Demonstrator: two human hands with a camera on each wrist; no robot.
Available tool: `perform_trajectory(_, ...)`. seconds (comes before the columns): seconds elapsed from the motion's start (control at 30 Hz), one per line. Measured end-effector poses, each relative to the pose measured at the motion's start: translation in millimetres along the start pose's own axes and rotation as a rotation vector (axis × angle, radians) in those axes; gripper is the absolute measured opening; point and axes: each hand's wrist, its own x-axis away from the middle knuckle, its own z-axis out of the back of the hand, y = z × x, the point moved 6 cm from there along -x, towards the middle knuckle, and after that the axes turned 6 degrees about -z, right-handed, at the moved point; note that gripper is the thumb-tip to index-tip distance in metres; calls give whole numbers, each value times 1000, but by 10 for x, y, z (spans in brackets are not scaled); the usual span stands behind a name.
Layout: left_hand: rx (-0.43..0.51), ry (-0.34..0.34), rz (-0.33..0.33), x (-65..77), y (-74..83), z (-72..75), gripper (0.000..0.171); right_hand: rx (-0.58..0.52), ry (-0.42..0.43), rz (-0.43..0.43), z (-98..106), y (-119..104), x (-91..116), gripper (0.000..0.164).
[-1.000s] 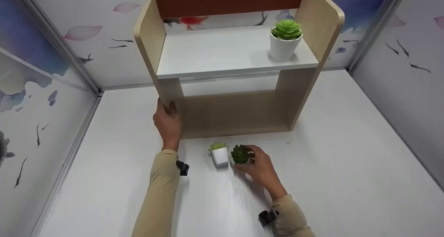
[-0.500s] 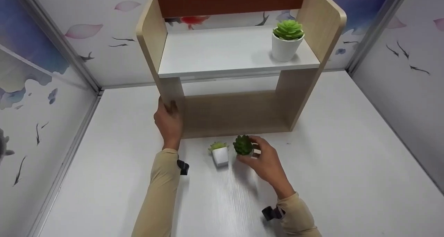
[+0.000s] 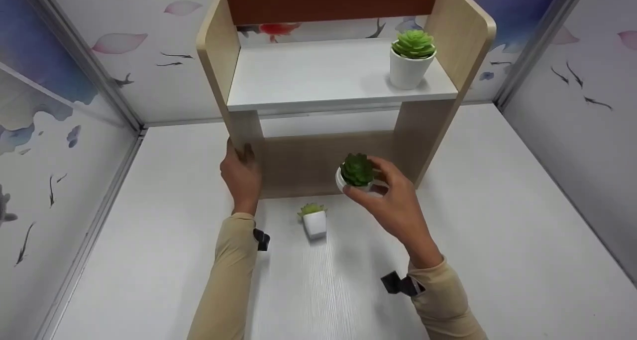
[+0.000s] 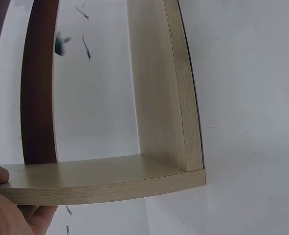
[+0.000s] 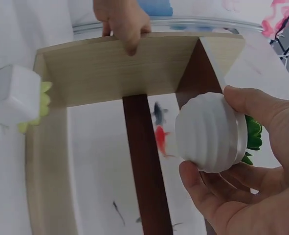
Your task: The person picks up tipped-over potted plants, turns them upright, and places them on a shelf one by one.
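My left hand (image 3: pixel 242 176) grips the left side panel of a wooden shelf unit (image 3: pixel 216 51), thumb on the inner face and fingers outside, as the left wrist view confirms. In my right hand (image 3: pixel 398 200) is a potted succulent (image 3: pixel 358 170) with dark green leaves, held by thumb and fingers around its pot, in front of the lower opening. The right wrist view shows that pot as white and ribbed (image 5: pixel 210 132). A smaller succulent in a white square pot (image 3: pixel 315 224) lies tipped over on the table, its pale green leaves toward the shelf.
On the upper white board (image 3: pixel 313 73), at its right end, stands a bright green succulent in a round white pot (image 3: pixel 409 67). The white table (image 3: pixel 517 220) extends around the unit, with printed wall panels (image 3: pixel 562 56) at the back and sides.
My right hand has lifted the dark green succulent from beside the tipped pot, moving it up and forward toward the shelf's lower opening. The left hand keeps its hold on the side panel.
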Motion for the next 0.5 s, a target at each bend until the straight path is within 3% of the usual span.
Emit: perform_trajectory(0.5, 15, 9, 8, -9, -26, -12, 41, 14, 74, 160, 388, -979, -162, 66)
